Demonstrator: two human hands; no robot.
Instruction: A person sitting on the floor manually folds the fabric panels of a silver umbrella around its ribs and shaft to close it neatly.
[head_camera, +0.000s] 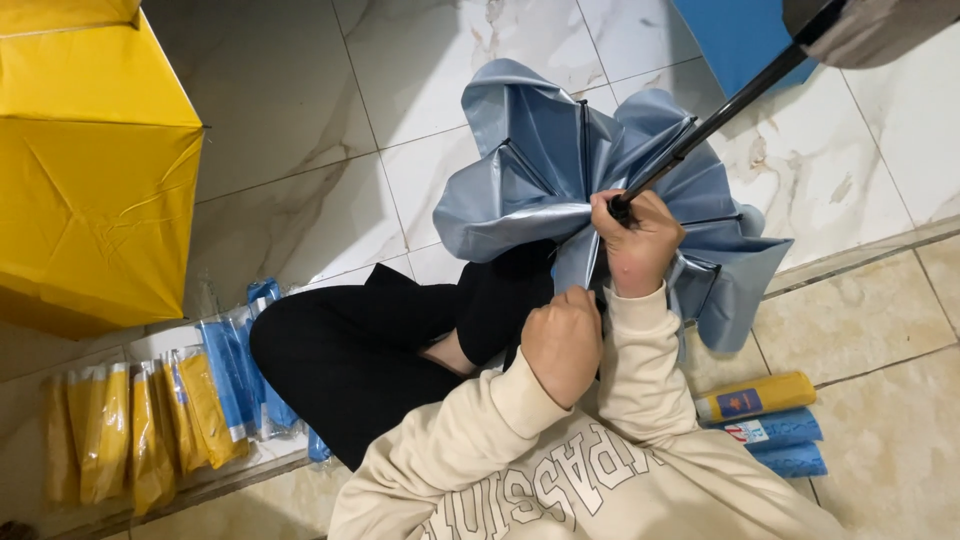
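A half-collapsed silver-blue umbrella (540, 170) lies inside-up on the marble floor in front of my knees, its black ribs showing. Its black shaft (720, 115) slants up toward the top right. My right hand (637, 243) is closed around the shaft where it meets the ribs. My left hand (563, 342), in a cream sleeve, is a fist just below, at the lower end of a fold of the canopy, and seems to pinch that fabric. My black-trousered legs (370, 350) are folded under the umbrella.
An open yellow umbrella (90, 170) fills the upper left. A row of wrapped yellow and blue folded umbrellas (160, 420) lies along the left. At right lie a yellow folded umbrella (757, 397) and blue ones (780, 445). A blue panel (735, 35) is at the top.
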